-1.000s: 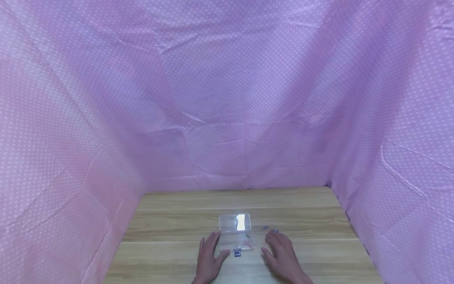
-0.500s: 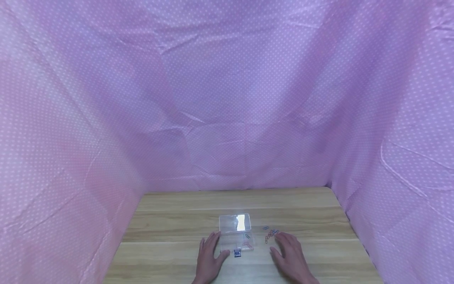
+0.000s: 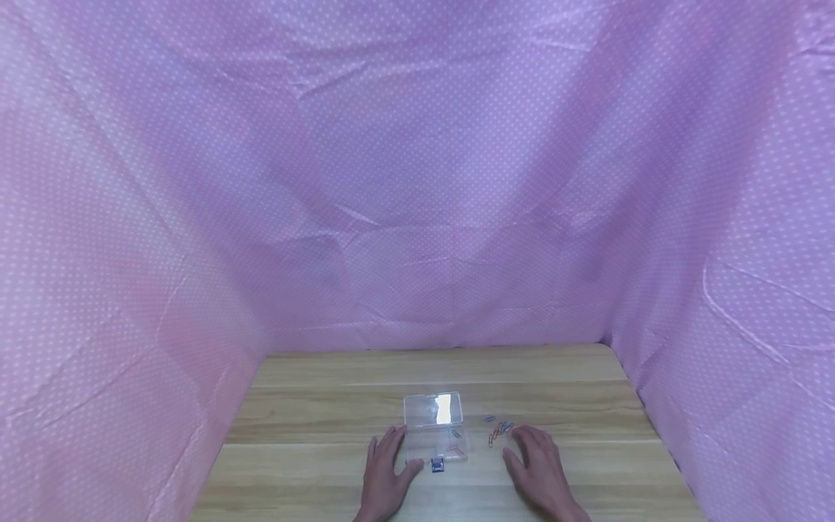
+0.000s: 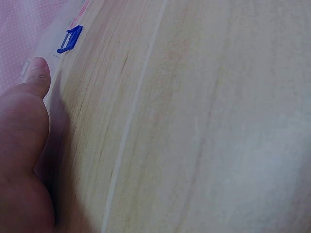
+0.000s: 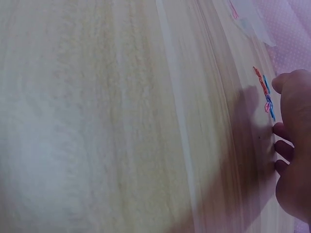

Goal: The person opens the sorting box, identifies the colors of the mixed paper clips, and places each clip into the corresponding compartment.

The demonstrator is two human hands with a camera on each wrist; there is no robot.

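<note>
A clear plastic box [image 3: 425,440] stands with its lid [image 3: 420,410] folded back, a few paper clips [image 3: 457,434] inside. Its blue latch [image 3: 437,465] hangs at the front and also shows as a blue clasp [image 4: 70,40] in the left wrist view. My left hand [image 3: 385,475] rests at the box's left end, index fingertip by the back corner and thumb [image 4: 39,77] at the front. To the right, my right hand [image 3: 538,467] hovers beside a loose group of red and blue paper clips [image 3: 499,430], fingers relaxed, nothing seen between them.
The wooden table [image 3: 313,406] carries everything. Pink dotted cloth [image 3: 443,283] hangs behind it and along both sides. One blue paper clip [image 3: 490,418] lies a little apart, behind the group.
My right hand has drawn back to the right, uncovering the paper clips that its fingers were over. The left hand and the box have stayed in place.
</note>
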